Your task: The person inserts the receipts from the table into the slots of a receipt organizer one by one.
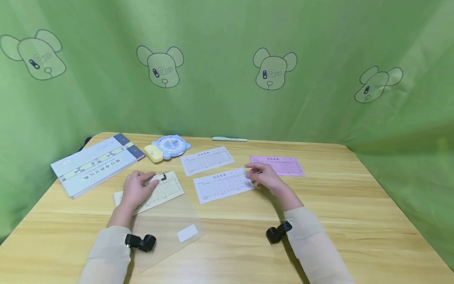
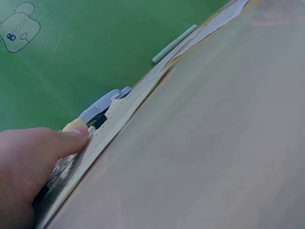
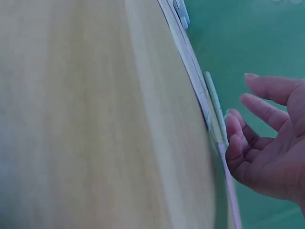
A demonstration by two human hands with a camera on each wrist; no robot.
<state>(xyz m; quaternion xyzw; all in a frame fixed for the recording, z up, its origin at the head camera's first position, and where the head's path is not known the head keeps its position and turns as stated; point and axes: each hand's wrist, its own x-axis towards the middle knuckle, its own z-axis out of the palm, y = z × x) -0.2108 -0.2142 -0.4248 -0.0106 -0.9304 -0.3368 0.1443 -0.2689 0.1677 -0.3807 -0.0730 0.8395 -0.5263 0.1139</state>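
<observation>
My left hand (image 1: 136,191) is at the top of a translucent clipboard (image 1: 163,232) and pinches its metal clip (image 1: 161,177), the thumb lying on it in the left wrist view. Under the clip is a pale yellow printed form (image 1: 168,187), partly covered by the hand. My right hand (image 1: 266,177) hovers at the right end of a white form (image 1: 221,185) and holds nothing. In the right wrist view its fingers are loosely bent and spread apart. A second white form (image 1: 207,160) lies just behind, and a pink form (image 1: 283,165) lies beyond the right hand.
At the back left lies a blue-and-white book (image 1: 97,163). Beside it are a yellow block-like object (image 1: 153,153) and a blue animal-shaped clock (image 1: 172,145). A pale green pen (image 1: 229,139) lies along the table's far edge. A green curtain (image 1: 220,114) hangs behind the wooden table (image 1: 354,221).
</observation>
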